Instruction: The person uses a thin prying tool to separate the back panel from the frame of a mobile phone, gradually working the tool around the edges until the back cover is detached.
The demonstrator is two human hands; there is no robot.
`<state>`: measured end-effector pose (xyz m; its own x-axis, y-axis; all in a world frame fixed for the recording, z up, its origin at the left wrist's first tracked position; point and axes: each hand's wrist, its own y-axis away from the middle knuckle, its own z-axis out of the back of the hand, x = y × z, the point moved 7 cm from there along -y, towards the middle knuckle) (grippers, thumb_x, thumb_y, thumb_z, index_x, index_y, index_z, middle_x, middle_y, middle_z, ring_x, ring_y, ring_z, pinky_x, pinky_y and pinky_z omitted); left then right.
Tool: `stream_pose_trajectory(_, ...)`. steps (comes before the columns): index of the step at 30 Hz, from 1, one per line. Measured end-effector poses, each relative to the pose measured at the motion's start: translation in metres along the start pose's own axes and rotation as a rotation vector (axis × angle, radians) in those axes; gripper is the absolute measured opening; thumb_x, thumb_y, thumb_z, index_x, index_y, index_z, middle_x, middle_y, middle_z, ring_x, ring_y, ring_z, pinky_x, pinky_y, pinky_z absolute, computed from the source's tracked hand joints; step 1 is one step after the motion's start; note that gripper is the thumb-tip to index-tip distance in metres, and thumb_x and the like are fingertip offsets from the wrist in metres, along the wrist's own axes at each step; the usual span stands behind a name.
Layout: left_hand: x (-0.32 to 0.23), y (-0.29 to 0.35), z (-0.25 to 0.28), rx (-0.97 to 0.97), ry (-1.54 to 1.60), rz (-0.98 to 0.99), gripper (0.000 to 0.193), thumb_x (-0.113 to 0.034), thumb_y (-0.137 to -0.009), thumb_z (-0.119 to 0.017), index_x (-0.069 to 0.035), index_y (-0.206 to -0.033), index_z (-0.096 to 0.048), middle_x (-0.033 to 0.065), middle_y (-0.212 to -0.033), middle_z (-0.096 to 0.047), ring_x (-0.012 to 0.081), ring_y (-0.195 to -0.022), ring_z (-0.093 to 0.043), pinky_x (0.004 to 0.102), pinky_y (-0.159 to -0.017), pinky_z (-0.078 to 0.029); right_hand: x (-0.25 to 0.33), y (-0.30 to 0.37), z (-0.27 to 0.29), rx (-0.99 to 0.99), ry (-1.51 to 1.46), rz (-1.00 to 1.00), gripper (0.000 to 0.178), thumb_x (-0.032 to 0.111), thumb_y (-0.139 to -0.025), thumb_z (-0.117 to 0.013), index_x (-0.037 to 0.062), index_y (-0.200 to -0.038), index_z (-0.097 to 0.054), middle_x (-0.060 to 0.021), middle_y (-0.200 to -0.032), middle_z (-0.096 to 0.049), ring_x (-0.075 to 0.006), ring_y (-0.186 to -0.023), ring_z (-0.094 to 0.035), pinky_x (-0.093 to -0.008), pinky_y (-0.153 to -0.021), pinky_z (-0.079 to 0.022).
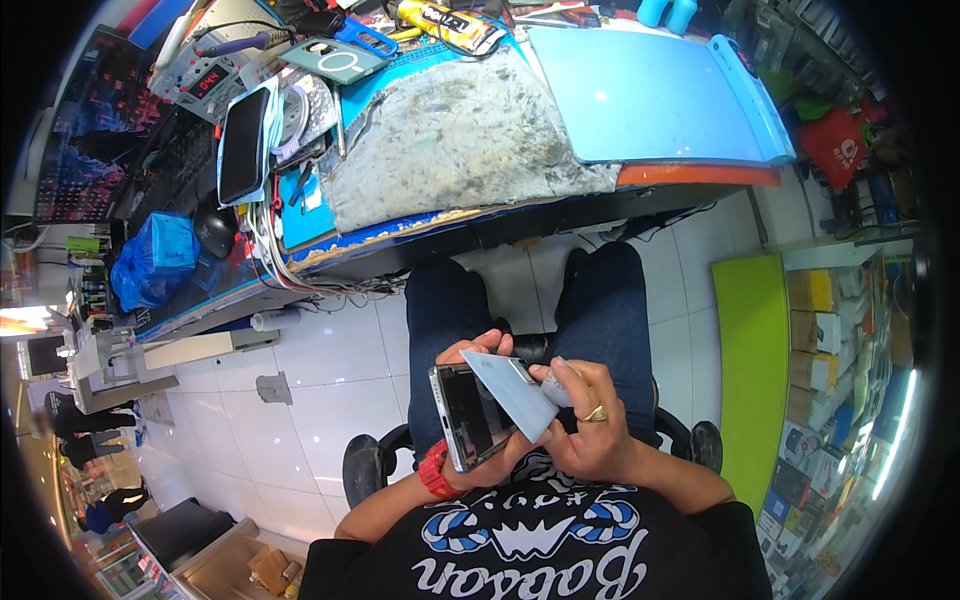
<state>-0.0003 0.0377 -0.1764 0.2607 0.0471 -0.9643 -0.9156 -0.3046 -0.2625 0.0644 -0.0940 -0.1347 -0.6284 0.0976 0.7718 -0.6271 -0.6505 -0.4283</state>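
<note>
1. The person sits in a chair with their knees under the counter (560, 215), and both hands meet over the lap at about 6 o'clock in the head view, close to the body where the work can be seen from above.

2. The left hand (480, 455) cradles a smartphone (475, 415) from beneath, fingers curled around its edges and the dark screen facing up. This grip seems meant to keep the phone steady and level while the other hand works on it. A red wrist strap (435, 470) sits just behind that hand.

3. The right hand (590, 430) is closed in a pinch on a pale blue sheet (515, 390), probably a protective film or its backing. The sheet lies slanted across the phone's upper right part, touching it. A gold ring (595, 412) shows on one finger. A small light object also seems tucked in the same fingers; what it is I cannot tell.

4. On the counter, from 11 to 1 o'clock, lie a worn grey work mat (450, 140), a light blue board (650, 95) and another phone (243, 145) lying screen up at 10 o'clock, all well apart from the hands.

5. Shelves of small boxes (830, 350) stand at 3 o'clock, beside a lime green surface (750, 370).
</note>
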Motion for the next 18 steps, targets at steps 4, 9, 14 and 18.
stream_pose_trajectory(4, -0.004, 0.001, -0.002, -0.025, -0.079, -0.136, 0.105, -0.028, -0.077, -0.09, -0.011, -0.155, -0.022, 0.0125, -0.144, -0.028, 0.0341, -0.146, -0.031, 0.0596, -0.121, -0.031, 0.006, -0.001, -0.003, 0.002, 0.085, 0.092, 0.059, 0.005, -0.08, -0.075, -0.008, -0.133, -0.054, -0.024, -0.117, -0.058, -0.0375, -0.1, -0.071, -0.04, -0.078, -0.063)
stream_pose_trajectory(9, -0.015, -0.002, -0.004, -0.152, -0.101, -0.35, 0.082, -0.013, -0.086, -0.081, -0.014, -0.151, -0.03, 0.0202, -0.139, -0.04, 0.0377, -0.139, -0.044, 0.0581, -0.116, -0.041, 0.01, -0.005, 0.001, 0.0, 0.15, 0.192, 0.051, 0.007, -0.081, -0.075, -0.0061, -0.128, -0.06, -0.0207, -0.11, -0.059, -0.0411, -0.104, -0.07, -0.0442, -0.086, -0.062)
stream_pose_trajectory(14, -0.03, -0.012, -0.012, 0.056, -0.061, -0.228, 0.141, -0.059, -0.065, -0.093, -0.006, -0.162, -0.004, 0.0262, -0.163, -0.017, 0.0432, -0.151, -0.026, 0.0533, -0.121, -0.027, 0.002, -0.011, 0.011, -0.155, 0.183, 0.236, 0.045, 0.004, -0.081, -0.075, -0.0043, -0.124, -0.064, -0.0191, -0.109, -0.06, -0.0425, -0.107, -0.069, -0.0485, -0.093, -0.061)
stream_pose_trajectory(18, -0.022, -0.002, -0.021, 0.231, 0.603, 0.387, 0.137, -0.057, -0.074, -0.088, -0.009, -0.162, 0.006, 0.0155, -0.17, 0.002, 0.0353, -0.158, -0.001, 0.0491, -0.126, -0.01, -0.01, -0.01, 0.026, -0.212, 0.181, 0.234, 0.047, 0.004, -0.081, -0.079, -0.0008, -0.125, -0.062, -0.0179, -0.111, -0.059, -0.043, -0.11, -0.069, -0.05, -0.095, -0.06)
